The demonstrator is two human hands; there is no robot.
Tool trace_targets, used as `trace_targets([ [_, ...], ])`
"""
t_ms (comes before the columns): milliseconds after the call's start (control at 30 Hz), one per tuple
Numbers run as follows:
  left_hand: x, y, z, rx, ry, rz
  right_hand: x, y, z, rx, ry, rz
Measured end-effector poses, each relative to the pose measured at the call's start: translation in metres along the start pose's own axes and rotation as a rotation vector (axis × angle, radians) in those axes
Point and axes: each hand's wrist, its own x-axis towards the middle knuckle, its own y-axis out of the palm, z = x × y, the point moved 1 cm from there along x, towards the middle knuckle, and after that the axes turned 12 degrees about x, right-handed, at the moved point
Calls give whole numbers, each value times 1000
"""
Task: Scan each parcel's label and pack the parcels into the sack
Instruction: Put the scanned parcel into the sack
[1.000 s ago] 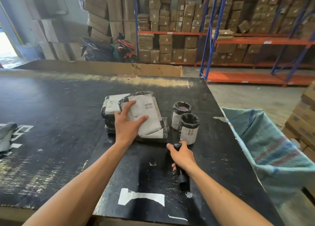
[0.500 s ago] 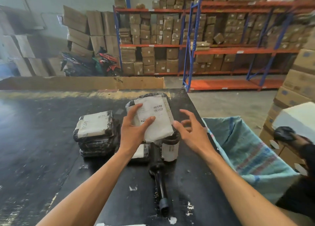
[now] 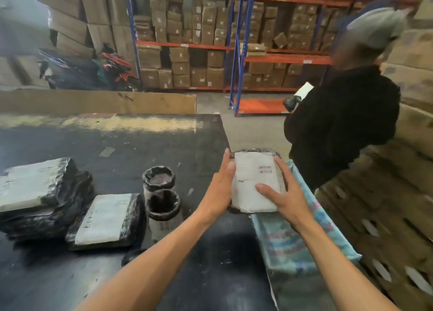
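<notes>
Right now both my hands clamp one parcel (image 3: 256, 181), label up, at the table's (image 3: 117, 142) right edge, over the sack (image 3: 293, 240) mouth. Left hand (image 3: 218, 189) grips its left side, thumb on top; right hand (image 3: 284, 193) grips the right side, thumb across the label. Flat parcels (image 3: 103, 217) sit stacked at left, two cylinder parcels (image 3: 161, 191) beside them. Another person (image 3: 339, 123) stands behind the sack near shelves (image 3: 234, 53).

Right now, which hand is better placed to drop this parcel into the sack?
Right hand: it grips the parcel on the side above the sack; the left hand is over the table.
</notes>
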Motion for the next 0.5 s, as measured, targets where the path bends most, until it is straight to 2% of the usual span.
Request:
trace_targets([
  [67,19,29,18,72,-2,24,15,-35,-23,-25,28,-56],
  [133,30,55,48,237,-78,33,30,-67,-47,-65,79,-92],
  [233,46,86,99,624,-203,91,49,-105,-92,-96,206,-85],
  [333,49,106,138,966,-220,242,57,-124,-142,-105,417,-27],
  [400,48,113,154,1127,-154,253,61,-132,-176,-130,554,25],
  [500,49,114,163,1202,-126,227,67,-135,-222,-207,790,152],
])
